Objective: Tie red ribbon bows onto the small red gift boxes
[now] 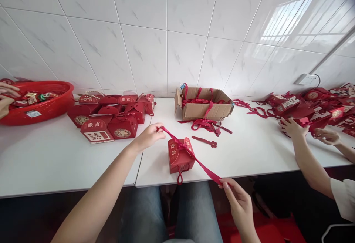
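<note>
A small red gift box (pixel 181 161) with a cord loop hanging at its front stands near the table's front edge. A dark red ribbon (pixel 206 169) crosses over its top, where it looks knotted or crossed. My left hand (pixel 151 135) pinches one end, above and left of the box. The other end is pinched in my right hand (pixel 235 195), low on the right, past the table's edge. Both ribbon ends look taut, stretched away from the box on opposite sides. Neither hand touches the box itself.
Several finished-looking red boxes (pixel 123 126) stand grouped at left, beside a red basket (pixel 55 106) of wrapped sweets. A cardboard box (pixel 199 110) of ribbons stands behind; a flower-ended red strip (pixel 205 141) lies before it. A co-worker's hands (pixel 295 128) handle red boxes at right.
</note>
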`<state>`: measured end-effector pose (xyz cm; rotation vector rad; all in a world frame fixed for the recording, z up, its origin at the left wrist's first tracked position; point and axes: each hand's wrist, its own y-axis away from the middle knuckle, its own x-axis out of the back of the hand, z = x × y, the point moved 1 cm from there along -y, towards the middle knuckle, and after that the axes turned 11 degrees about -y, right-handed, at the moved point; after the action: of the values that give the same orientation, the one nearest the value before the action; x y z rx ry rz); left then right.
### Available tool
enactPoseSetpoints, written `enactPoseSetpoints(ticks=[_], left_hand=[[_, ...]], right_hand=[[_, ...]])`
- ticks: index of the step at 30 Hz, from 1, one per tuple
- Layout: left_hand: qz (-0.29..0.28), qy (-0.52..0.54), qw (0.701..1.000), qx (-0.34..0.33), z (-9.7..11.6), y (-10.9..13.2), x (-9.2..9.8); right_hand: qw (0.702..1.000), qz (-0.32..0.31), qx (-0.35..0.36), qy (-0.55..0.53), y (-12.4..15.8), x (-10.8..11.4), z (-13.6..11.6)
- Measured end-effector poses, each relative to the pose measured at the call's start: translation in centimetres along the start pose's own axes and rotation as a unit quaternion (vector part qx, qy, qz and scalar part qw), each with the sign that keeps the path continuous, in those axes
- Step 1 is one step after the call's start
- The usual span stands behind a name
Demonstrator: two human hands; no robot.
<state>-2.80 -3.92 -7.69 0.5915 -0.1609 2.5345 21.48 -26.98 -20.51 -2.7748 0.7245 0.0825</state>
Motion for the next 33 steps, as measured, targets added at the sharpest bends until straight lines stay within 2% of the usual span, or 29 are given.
enactPoseSetpoints(ticks=[1, 3, 6, 11, 15, 21, 27, 33], left_hand=[[-0.010, 0.102, 0.994, 0.024, -0.8, 0.5, -0.2], [-0.007, 0.275, 0.959, 0.063, -2.3, 1.2, -0.8], [0.024, 0.388, 0.916, 0.097, -4.0, 1.6, -1.8], [0.055, 0.413, 0.901, 0.119, -4.7, 1.1, -2.4], [0.059, 0.414, 0.899, 0.129, -4.9, 0.6, -2.0], [0.048, 0.436, 0.885, 0.156, -5.9, 0.2, -1.9], [0.054, 0.463, 0.862, 0.197, -6.1, -0.2, -1.9], [0.027, 0.527, 0.810, 0.257, -6.2, -0.7, -1.4]], right_hand=[[1.000, 0.009, -0.008, -0.004, 0.0, 0.1, 0.1], [0.999, 0.035, -0.026, -0.013, -0.2, 0.4, 0.3], [0.993, 0.081, -0.055, -0.058, -0.6, 0.9, 0.9], [0.970, 0.123, -0.097, -0.184, -1.4, 1.2, 1.1], [0.959, 0.144, -0.113, -0.215, -1.8, 1.4, 1.0], [0.939, 0.123, -0.151, -0.282, -1.9, 1.4, 1.4], [0.923, 0.131, -0.180, -0.313, -1.6, 1.6, 2.1], [0.931, 0.131, -0.180, -0.289, -1.4, 1.9, 2.4]])
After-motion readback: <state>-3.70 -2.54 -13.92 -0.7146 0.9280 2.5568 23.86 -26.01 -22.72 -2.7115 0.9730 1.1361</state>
